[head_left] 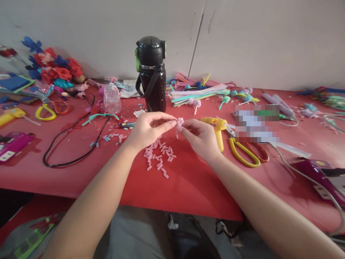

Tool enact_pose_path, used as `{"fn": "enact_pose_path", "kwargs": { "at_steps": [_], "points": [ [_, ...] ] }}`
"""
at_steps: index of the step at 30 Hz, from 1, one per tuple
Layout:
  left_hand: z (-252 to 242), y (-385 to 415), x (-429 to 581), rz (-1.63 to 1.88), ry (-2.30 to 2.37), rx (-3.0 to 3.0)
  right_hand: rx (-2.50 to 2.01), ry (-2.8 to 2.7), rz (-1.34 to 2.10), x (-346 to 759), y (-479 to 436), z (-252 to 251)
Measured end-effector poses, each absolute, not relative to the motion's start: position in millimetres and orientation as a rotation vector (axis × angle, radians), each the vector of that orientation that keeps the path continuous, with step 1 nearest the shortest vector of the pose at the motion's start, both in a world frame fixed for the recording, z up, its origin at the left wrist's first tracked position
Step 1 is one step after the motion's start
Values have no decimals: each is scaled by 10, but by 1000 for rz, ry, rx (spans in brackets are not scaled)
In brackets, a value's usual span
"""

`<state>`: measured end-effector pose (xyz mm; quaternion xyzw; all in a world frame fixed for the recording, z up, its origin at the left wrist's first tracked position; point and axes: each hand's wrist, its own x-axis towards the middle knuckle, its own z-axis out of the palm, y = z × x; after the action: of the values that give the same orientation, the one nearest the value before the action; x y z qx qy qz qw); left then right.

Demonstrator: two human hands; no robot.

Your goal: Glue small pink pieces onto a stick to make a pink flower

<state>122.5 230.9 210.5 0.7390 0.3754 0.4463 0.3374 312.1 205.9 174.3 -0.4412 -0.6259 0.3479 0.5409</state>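
Observation:
Between my two hands, above the red table, is a small pink fuzzy cluster (179,121) that looks made of short pipe cleaner pieces. My left hand (151,127) pinches it from the left with thumb and forefinger. From the right, my right hand (201,135) grips it in a pinch too, its fingertips partly hiding it. Below and a little left of the hands lies a loose heap of short pink pipe cleaner pieces (159,156). A yellow glue gun (219,127) rests just beyond my right hand.
A black flask (152,79) stands upright behind my hands, with a clear plastic bottle (112,99) to its left. Bundled pipe cleaners (199,94) lie behind. Scissors (246,153) and a purple device (320,176) are at right; a black cable (71,164) loops at left.

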Motion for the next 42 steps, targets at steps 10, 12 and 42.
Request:
{"fn": "enact_pose_path", "kwargs": {
  "at_steps": [10, 12, 42],
  "points": [
    [2106, 2298, 1233, 1203, 1010, 1992, -1054, -1490, 848, 3105, 2047, 1744],
    [2096, 2306, 1233, 1213, 1001, 2003, -1044, -1490, 859, 3105, 2048, 1739],
    [2069, 2314, 1225, 1215, 991, 1935, -1032, -1504, 818, 3113, 2067, 1696]
  ]
}}
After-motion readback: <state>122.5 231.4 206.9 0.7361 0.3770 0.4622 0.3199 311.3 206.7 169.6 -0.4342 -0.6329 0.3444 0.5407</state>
